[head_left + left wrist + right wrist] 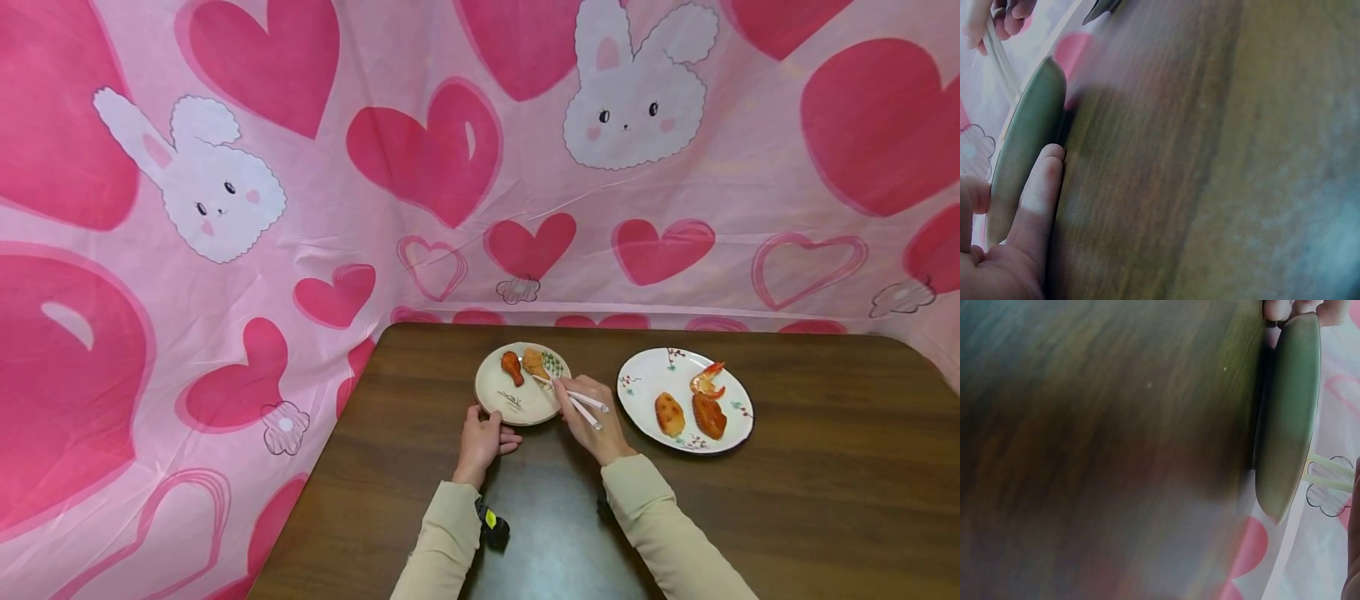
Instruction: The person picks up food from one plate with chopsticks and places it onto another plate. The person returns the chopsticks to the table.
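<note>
My right hand [592,421] holds a pair of white chopsticks [587,401] over the right side of a small cream plate [498,402]. Their tips reach to the golden fried drumstick [534,362] on that plate; whether they grip it is too small to tell. Beside it lies a reddish-brown drumstick [512,367]. At the plate's near left edge, my left hand [483,442] grips the rim. In the left wrist view, its thumb is at the rim and a finger lies along the plate's green-looking outer side [1032,119].
To the right stands a larger white plate [637,375] bearing a shrimp [707,381], a browned oval piece [669,414] and a glazed wing-like piece [708,416]. Both plates rest on a dark wooden table [825,483]. Pink heart-patterned cloth [330,192] hangs behind and to the left.
</note>
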